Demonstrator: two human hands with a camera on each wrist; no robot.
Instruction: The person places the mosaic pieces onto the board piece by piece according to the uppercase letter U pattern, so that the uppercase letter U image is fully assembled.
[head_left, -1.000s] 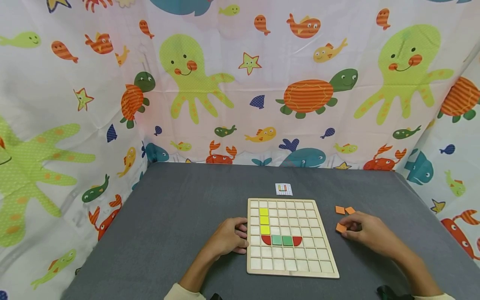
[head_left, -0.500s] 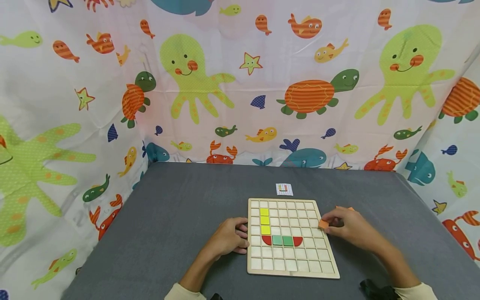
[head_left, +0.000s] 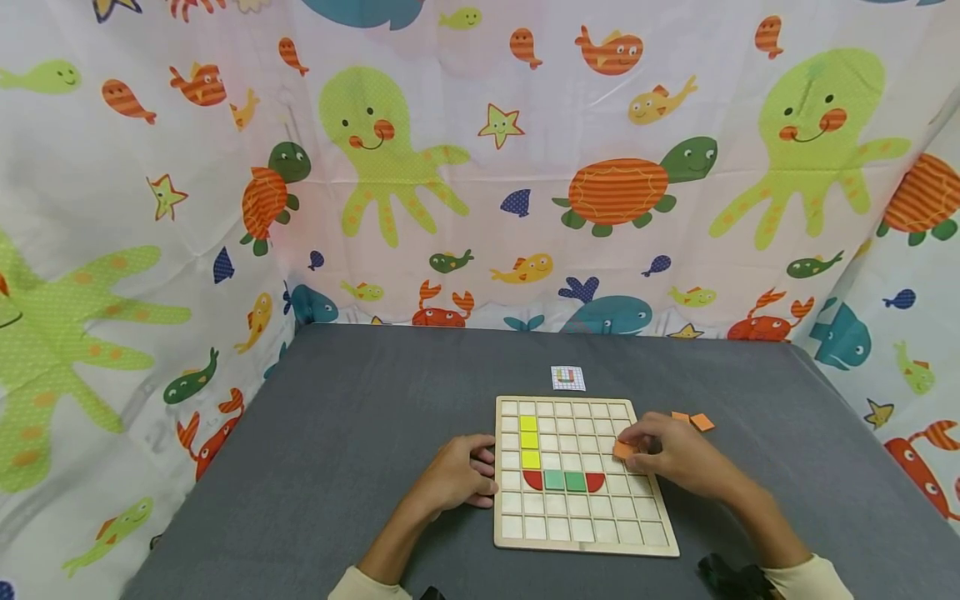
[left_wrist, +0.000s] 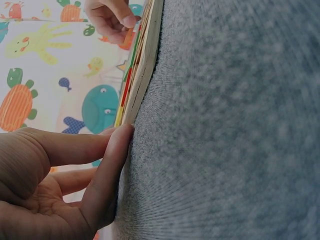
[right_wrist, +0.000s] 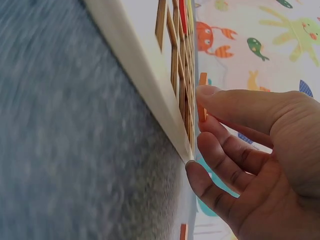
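A wooden grid board (head_left: pixel 585 533) lies on the grey table. Set into it are yellow square tiles (head_left: pixel 529 437), two green square tiles (head_left: pixel 564 481) and red quarter-round tiles (head_left: pixel 595 482). My left hand (head_left: pixel 455 473) holds the board's left edge, thumb and fingertips right at the rim in the left wrist view. Over the right part of the grid, my right hand (head_left: pixel 678 454) pinches an orange tile (right_wrist: pixel 202 97) between thumb and index finger. The tile is seen edge-on in the right wrist view, above the board's cells; the other fingers are loosely bent.
Two more orange tiles (head_left: pixel 702 422) lie on the table beyond the right hand, one partly hidden by it. A small printed pattern card (head_left: pixel 567 378) lies behind the board. A curtain (head_left: pixel 480 250) with sea animals hangs around the table.
My right hand has lifted the orange tile from the table at the right and carried it left over the board. My left hand has stayed at the board's edge.
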